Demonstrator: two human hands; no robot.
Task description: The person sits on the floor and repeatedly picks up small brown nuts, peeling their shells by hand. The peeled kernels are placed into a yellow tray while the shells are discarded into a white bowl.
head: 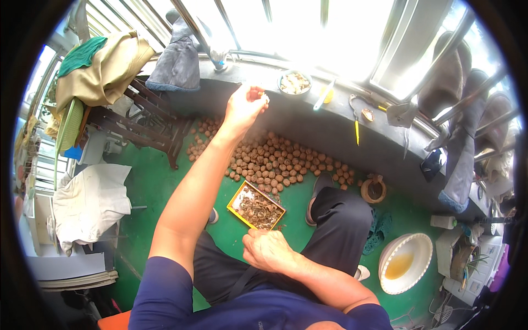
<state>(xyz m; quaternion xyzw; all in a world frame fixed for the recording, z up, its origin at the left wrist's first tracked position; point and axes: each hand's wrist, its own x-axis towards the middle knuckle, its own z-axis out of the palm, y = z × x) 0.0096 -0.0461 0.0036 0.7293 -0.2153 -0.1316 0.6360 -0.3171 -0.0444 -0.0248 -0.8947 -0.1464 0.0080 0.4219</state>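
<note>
My left hand (244,105) is raised by the windowsill, its thumb and fingers pinching a small pale piece of walnut kernel (265,98). To the right of it, on the sill, stands a bowl of shelled walnut kernels (294,83). My right hand (268,251) is curled in front of my lap; whether its fingers hold anything is hidden. Just beyond that hand, a shallow yellow-edged box (229,207) on the floor contains broken walnut shells (259,208). A large heap of whole walnuts (272,161) spreads along the foot of the wall.
On the sill lie a white-handled tool (324,95), a yellow-handled tool (355,119) and a walnut half (368,115). A small round pot (373,190) and a white basin (429,251) with yellowish liquid stand right. A dark wooden rack (136,117) is at left.
</note>
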